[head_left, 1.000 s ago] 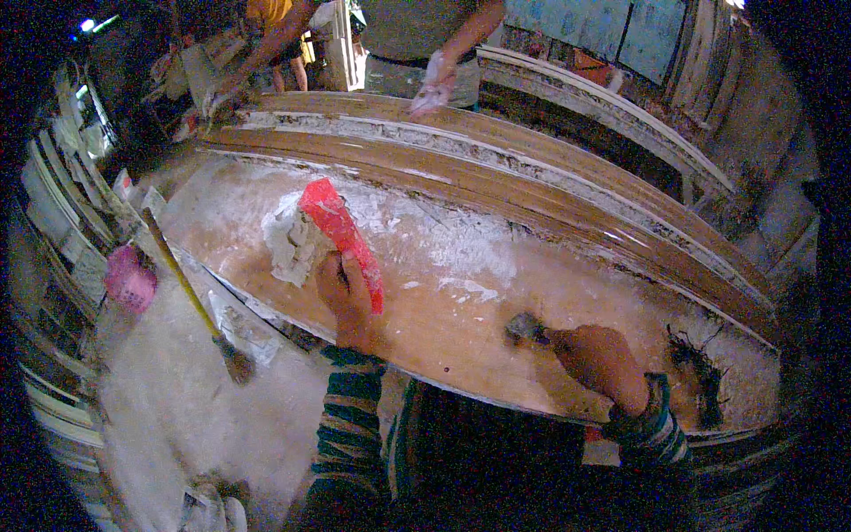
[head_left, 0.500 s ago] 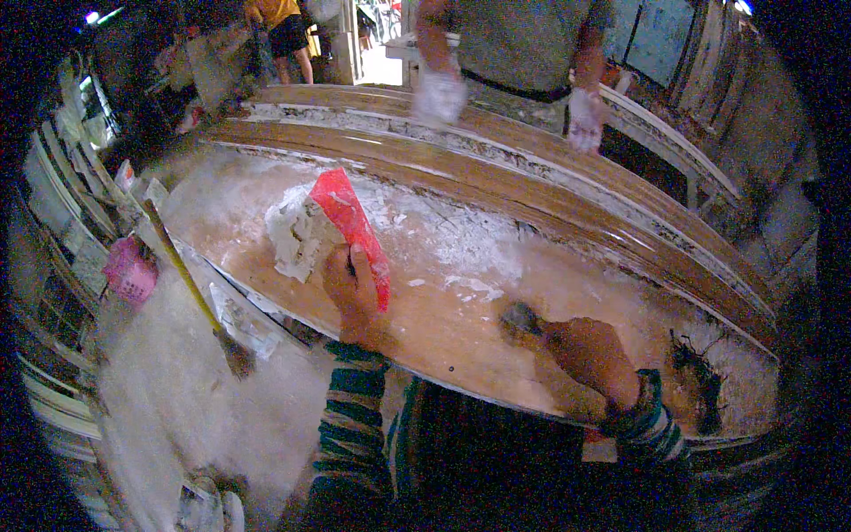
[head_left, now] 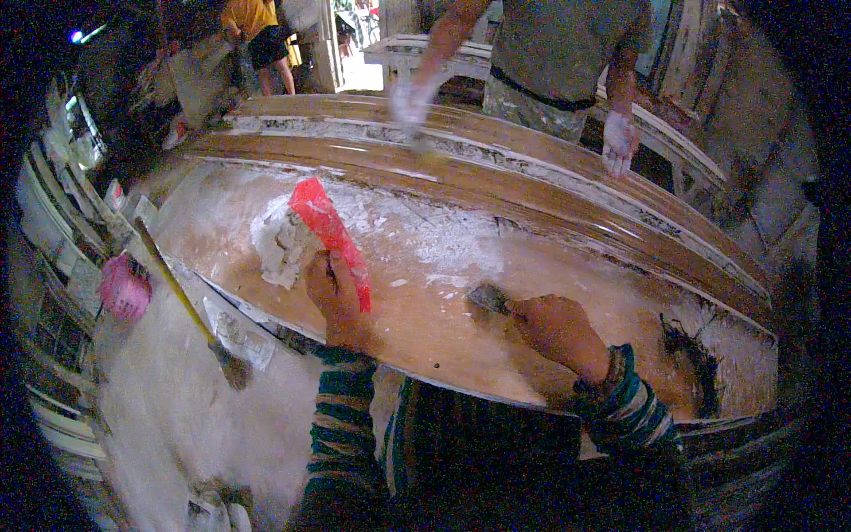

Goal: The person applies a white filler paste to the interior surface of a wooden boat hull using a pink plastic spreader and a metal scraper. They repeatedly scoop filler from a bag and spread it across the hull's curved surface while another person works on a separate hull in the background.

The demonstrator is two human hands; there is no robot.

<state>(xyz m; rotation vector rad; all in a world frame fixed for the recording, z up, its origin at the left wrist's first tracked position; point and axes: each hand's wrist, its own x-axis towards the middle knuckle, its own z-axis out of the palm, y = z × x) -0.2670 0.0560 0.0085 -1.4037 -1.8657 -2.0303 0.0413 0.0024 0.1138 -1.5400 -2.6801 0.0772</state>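
My left hand grips a red flat board that carries a lump of white putty, held tilted above the wooden panel. My right hand holds a small putty knife, its blade pressed on the brown wood beside a smear of white filler. Both my sleeves are striped green.
A person in a grey shirt stands across the panel with white-dusted hands on a moulded wooden frame. A long-handled brush and a pink object lie on the dusty white surface at left. Another person stands far back.
The person opposite has stepped in closer, with hands now on the frame. My left hand has drawn the red board slightly nearer; my right hand keeps the knife at nearly the same spot.
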